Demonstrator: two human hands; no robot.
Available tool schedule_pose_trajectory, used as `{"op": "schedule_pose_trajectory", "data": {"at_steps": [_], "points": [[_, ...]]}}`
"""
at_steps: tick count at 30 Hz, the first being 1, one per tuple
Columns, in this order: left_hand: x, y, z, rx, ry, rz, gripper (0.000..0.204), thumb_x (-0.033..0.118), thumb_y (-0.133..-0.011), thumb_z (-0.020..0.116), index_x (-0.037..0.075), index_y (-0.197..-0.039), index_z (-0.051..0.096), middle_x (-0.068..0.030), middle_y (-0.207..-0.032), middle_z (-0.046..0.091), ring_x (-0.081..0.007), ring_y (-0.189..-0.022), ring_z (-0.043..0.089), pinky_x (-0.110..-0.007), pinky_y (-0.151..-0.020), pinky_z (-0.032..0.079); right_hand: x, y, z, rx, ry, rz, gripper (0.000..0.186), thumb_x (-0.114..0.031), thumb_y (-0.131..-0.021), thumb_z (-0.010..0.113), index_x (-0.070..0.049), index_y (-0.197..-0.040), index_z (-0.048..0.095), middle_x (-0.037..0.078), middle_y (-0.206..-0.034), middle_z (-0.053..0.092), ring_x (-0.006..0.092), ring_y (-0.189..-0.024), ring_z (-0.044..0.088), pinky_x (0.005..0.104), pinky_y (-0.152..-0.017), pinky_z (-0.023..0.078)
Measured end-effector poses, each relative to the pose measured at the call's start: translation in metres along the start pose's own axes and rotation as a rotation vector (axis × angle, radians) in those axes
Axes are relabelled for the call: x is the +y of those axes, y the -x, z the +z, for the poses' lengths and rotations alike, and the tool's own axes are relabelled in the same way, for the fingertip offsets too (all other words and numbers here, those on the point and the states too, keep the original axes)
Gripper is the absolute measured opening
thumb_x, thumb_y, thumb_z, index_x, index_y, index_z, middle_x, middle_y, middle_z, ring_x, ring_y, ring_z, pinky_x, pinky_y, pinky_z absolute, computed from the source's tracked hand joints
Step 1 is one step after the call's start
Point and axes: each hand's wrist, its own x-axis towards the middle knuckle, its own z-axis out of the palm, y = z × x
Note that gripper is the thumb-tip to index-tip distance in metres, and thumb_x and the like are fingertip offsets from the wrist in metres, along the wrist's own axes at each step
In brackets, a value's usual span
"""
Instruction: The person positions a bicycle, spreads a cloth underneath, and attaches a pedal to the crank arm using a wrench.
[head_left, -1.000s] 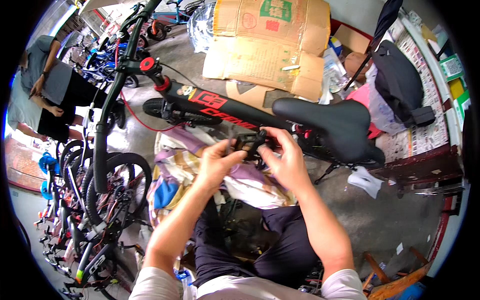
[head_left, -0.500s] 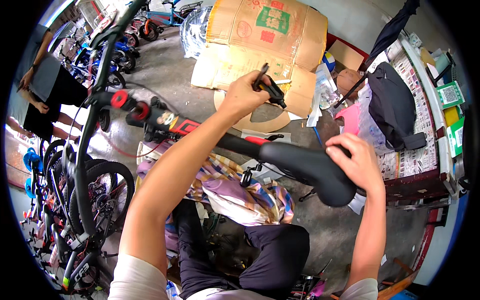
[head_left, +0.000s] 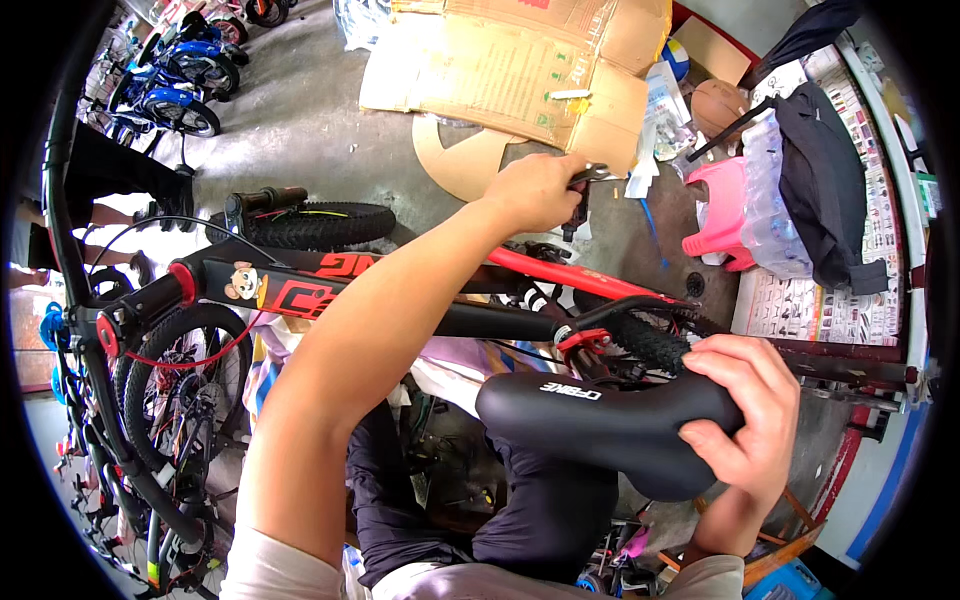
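Observation:
My left hand [head_left: 530,192] is reached out over the far side of the bicycle, its fingers closed round what looks like a wrench [head_left: 597,172], whose metal forked end sticks out past the fingertips. Just beneath those fingers is a black part [head_left: 574,218], mostly hidden, perhaps a pedal. The rear of the black saddle [head_left: 600,412] is gripped by my right hand [head_left: 745,412], thumb on one side and fingers over the other. The black and red bicycle frame [head_left: 235,282] stretches leftward to the handlebar [head_left: 100,370]. A red seat clamp [head_left: 583,341] shows beyond the saddle's nose.
Flattened cardboard [head_left: 480,80] lies on the floor ahead. To the right are a pink stool [head_left: 725,210], a dark bag [head_left: 825,190] and a ball [head_left: 718,105]. Other bicycles [head_left: 190,400] crowd the left. A person's legs [head_left: 110,180] stand at the far left.
The bicycle has shifted and tilted toward me, bringing the saddle nearer my lap. My right hand moved down with it, and my left hand moved slightly right. The view has also shifted.

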Motion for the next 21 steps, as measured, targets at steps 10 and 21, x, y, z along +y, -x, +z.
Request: {"op": "schedule_pose_trajectory", "data": {"at_steps": [10,21], "points": [[0.008,0.003,0.005,-0.128,-0.116,-0.021,0.04,0.016,-0.088,0.061,0.01,-0.126,0.05,-0.0226,-0.105,0.068,-0.037,-0.103,0.065,-0.049,-0.088,0.051,0.077,-0.021,0.002,-0.255,-0.739,0.029,0.076,-0.069,-0.086,0.057,0.004,-0.1,0.067,0.017,-0.09,0.069,0.028,-0.083,0.069,0.0342,-0.071,0.054],[0.0,-0.01,0.01,-0.126,-0.007,-0.138,0.042,0.016,-0.088,0.057,0.013,-0.13,0.053,-0.0235,-0.11,0.067,-0.0391,-0.104,0.064,-0.049,-0.09,0.05,0.159,-0.098,0.144,0.04,-0.99,0.824,0.059,-0.038,-0.091,0.067,0.0,-0.133,0.051,0.01,-0.12,0.06,0.0197,-0.103,0.061,0.0329,-0.079,0.054]]}}
